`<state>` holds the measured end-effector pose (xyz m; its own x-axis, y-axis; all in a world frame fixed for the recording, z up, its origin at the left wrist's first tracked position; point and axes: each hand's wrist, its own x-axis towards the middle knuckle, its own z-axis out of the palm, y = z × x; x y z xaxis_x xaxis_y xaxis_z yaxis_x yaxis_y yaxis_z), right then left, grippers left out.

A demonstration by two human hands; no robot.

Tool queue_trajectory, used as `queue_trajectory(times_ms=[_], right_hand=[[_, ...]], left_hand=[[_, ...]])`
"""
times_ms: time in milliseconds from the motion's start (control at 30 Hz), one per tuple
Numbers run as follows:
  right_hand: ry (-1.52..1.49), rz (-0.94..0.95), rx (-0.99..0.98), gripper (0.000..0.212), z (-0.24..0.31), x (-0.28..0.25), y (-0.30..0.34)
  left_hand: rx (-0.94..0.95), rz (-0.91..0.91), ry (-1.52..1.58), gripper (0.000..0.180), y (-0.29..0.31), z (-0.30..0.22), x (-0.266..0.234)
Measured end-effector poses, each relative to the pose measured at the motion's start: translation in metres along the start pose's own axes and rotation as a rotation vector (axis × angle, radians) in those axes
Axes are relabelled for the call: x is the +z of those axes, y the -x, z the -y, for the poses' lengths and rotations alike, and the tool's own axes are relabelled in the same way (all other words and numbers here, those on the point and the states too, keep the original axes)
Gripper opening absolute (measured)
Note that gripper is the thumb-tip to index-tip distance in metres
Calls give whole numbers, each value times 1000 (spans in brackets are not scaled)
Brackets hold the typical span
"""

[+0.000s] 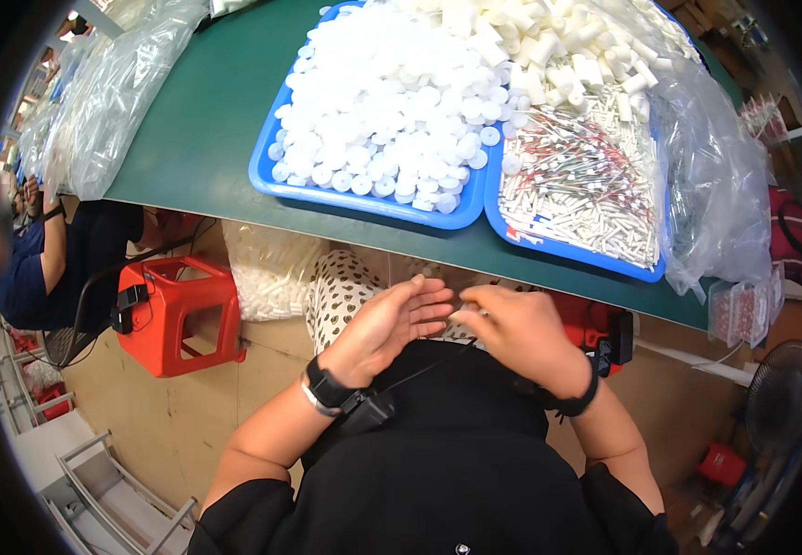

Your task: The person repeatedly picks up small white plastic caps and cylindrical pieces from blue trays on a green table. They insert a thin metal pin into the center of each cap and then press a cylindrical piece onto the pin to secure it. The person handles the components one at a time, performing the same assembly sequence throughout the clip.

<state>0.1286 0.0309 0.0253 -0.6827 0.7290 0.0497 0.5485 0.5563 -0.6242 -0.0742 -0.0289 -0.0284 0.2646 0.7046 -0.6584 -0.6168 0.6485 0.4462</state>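
L hand [392, 324], R hand [517, 328] — touching, near tray [267, 176]

A green table [207, 120] carries a blue tray [267, 171] heaped with white round caps [392, 102], and beside it a second blue tray [567, 248] of white tubes [586, 185]. Clear plastic bags [105, 102] lie at the left. Below stands a red stool [179, 314]; a fan [780, 393] sits at the right.
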Motion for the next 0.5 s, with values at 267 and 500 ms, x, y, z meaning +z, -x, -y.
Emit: queue_trajectory(times_ms=[267, 500], right_hand=[[476, -365, -28, 11, -48, -68, -42], [501, -326, -22, 8, -55, -65, -53]], left_hand=[[1039, -175, -1070, 17, 3, -74, 57], [1381, -463, -1521, 25, -36, -85, 61]])
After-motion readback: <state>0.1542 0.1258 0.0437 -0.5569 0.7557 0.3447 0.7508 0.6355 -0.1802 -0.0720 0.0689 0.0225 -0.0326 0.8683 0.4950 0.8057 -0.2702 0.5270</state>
